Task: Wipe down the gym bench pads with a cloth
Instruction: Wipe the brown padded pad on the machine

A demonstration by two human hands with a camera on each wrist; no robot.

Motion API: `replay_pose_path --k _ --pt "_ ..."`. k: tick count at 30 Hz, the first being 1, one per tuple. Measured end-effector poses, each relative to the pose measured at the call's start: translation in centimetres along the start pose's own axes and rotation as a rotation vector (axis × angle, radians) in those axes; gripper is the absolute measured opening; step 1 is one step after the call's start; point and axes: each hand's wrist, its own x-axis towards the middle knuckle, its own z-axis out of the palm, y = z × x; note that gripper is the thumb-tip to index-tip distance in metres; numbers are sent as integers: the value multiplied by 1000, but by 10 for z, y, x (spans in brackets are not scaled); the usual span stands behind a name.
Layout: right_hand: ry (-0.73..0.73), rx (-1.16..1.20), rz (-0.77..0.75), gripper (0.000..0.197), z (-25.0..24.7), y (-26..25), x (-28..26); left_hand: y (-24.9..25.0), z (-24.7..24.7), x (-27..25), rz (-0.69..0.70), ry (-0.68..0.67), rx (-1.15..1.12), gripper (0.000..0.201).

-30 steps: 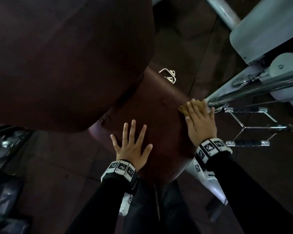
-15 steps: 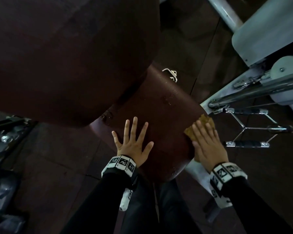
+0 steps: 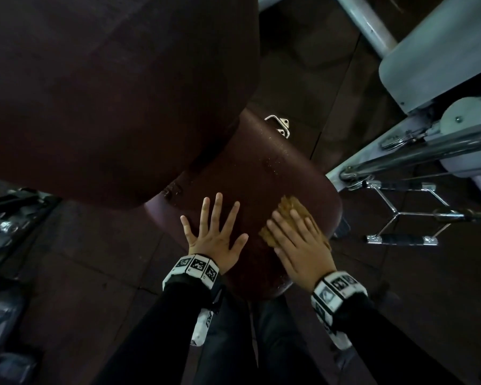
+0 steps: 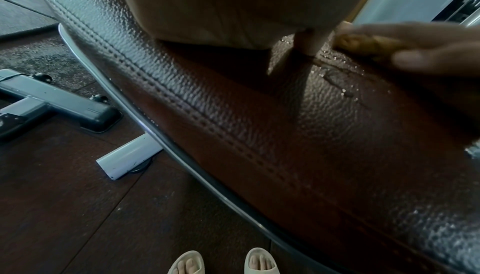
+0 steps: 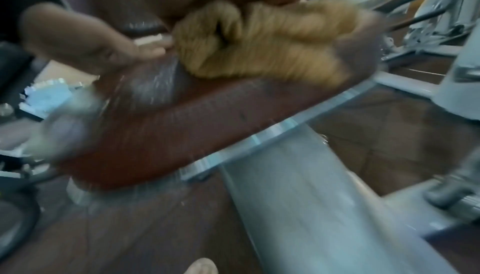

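The dark red seat pad (image 3: 264, 173) of the gym bench lies below me, with the big back pad (image 3: 100, 87) rising over its far left. My left hand (image 3: 215, 232) rests flat on the seat, fingers spread. Beside it my right hand (image 3: 297, 240) presses a crumpled tan cloth (image 3: 289, 205) against the seat with straight fingers. The cloth (image 5: 259, 49) bunches under the palm in the blurred right wrist view, and the cloth (image 4: 363, 41) also shows at the right of the left wrist view. Water drops (image 4: 345, 92) speckle the textured leather (image 4: 259, 126).
A grey machine frame (image 3: 433, 51) and a chrome bar (image 3: 417, 151) stand close on the right, with a chrome cable handle (image 3: 403, 215) hanging below. A metal bracket (image 3: 279, 125) sits at the seat's far edge. Dark floor (image 4: 64, 206), a bench foot (image 4: 52, 102) and my sandalled feet (image 4: 223, 262) lie below.
My right hand slid the cloth from the seat's far right edge back toward me and leftward, next to the left hand. The left hand stayed in place.
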Motion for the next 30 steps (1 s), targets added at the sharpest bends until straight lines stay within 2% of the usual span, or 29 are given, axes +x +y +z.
replay_pose_path --k 2,4,7,9,13,15,17,19,21,24,26,28,30 --pt "-37 21 29 53 3 12 -20 -1 0 0 9 -3 -10 68" --pt "-66 30 126 55 -1 28 -28 -1 1 0 13 -4 -12 69" --pt "-25 61 326 56 -8 56 -16 -1 2 0 11 1 -14 68" --pt "2 97 395 53 -12 68 7 -1 2 0 7 0 -11 68" --pt "4 -15 324 55 -26 58 57 0 2 0 9 4 -3 68" --pt "54 14 318 53 -31 38 64 1 2 -1 4 5 -1 68" --pt "71 49 272 54 -29 16 58 1 2 -2 2 12 0 68" --pt "35 37 149 55 -17 -2 41 0 1 -2 6 29 -11 68" --pt "12 74 87 57 -5 -7 18 -2 0 -4 26 68 -19 68" --pt "5 143 188 63 8 2 -15 -9 -3 -8 25 130 12 74" --pt "1 183 274 63 7 14 -24 -18 -11 -7 -55 160 17 87" --pt "-16 216 312 63 3 24 -20 -28 -21 -2 -136 131 -52 100" --pt "8 241 340 61 -4 31 -4 -33 -27 2 -152 48 -100 106"
